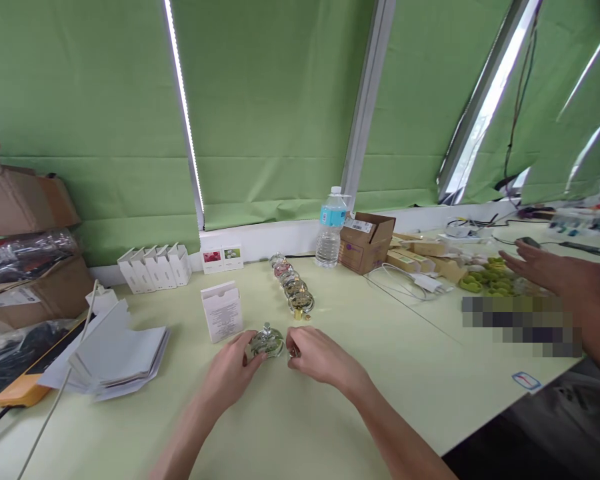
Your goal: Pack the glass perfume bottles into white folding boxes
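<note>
My left hand [233, 363] is closed around the left side of a round clear glass bottle [267, 341] with greenery showing in it and a silver neck on top. The bottle stands upright on the table. Just right of it, my right hand [313, 353] has its fingers curled together in a pinch; a small shiny thing shows between them, too hidden to name. Beyond my hands, several similar glass bottles [295, 290] stand in a row running away from me, with a small gold cap [299, 314] at the near end. A white carton [222, 312] with printed text stands behind my left hand.
Several white boxes [155, 268] and two picture cards [223, 259] stand along the wall. A water bottle [329, 230] and an open cardboard box [366, 241] are at the back. Papers [120, 353] lie left. At right, another person's hand [545, 267] is above green pieces [495, 277].
</note>
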The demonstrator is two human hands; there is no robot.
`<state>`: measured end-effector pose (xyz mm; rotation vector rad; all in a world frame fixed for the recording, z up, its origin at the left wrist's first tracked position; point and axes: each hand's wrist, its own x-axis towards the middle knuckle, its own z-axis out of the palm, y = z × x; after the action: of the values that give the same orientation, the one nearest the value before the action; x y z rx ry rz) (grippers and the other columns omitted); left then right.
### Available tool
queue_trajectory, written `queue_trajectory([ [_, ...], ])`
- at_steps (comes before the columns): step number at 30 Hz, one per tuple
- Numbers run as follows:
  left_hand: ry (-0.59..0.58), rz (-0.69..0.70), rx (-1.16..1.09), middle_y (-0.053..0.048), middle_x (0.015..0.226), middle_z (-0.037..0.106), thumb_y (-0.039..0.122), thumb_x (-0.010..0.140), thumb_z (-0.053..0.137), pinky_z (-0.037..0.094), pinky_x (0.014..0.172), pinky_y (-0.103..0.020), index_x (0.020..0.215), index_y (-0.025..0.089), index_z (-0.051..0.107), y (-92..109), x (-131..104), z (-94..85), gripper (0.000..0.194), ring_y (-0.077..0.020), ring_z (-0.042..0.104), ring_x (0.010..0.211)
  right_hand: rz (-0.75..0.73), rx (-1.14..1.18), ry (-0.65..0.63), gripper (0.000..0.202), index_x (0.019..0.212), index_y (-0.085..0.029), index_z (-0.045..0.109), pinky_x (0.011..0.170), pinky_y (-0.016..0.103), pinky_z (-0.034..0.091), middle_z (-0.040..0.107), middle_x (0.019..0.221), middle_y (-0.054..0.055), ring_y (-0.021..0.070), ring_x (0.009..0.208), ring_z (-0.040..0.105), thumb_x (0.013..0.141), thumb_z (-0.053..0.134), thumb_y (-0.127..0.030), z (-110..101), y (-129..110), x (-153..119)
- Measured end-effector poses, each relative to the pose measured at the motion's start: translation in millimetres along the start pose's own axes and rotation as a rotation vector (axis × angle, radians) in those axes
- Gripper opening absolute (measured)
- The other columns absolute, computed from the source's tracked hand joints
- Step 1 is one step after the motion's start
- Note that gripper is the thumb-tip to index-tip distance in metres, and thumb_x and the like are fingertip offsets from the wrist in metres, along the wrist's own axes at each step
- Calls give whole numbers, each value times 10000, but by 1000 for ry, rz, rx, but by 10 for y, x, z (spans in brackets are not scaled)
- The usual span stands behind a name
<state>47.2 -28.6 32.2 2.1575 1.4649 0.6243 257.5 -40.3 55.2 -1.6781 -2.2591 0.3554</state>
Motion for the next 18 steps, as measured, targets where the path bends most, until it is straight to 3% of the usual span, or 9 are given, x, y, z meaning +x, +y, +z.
queue_trajectory([
  [6,2,-7,2,-5,723,632,379,860,465,364,562,-247,1111,240,571,12,-6,-1,306,-168,559,633,-37,70,203,121,807,-204,644,622,245,378,662,776,11,155,724,586,814,536,-149,-135,-12,68],
  [12,12,-11,1,-3,722,635,366,864,466,362,581,-253,1138,253,564,-2,-3,19,313,-171,569,635,-98,424,468,272,1138,-223,575,731,286,490,685,925,26,160,774,626,878,542,-294,-139,-176,112],
  [18,6,1,-1,-1,713,619,370,861,472,347,563,-255,1150,230,552,-4,8,16,331,-165,555,611,-236,428,524,208,1089,-240,589,759,298,510,673,982,27,161,803,621,888,547,-272,3,-330,158],
])
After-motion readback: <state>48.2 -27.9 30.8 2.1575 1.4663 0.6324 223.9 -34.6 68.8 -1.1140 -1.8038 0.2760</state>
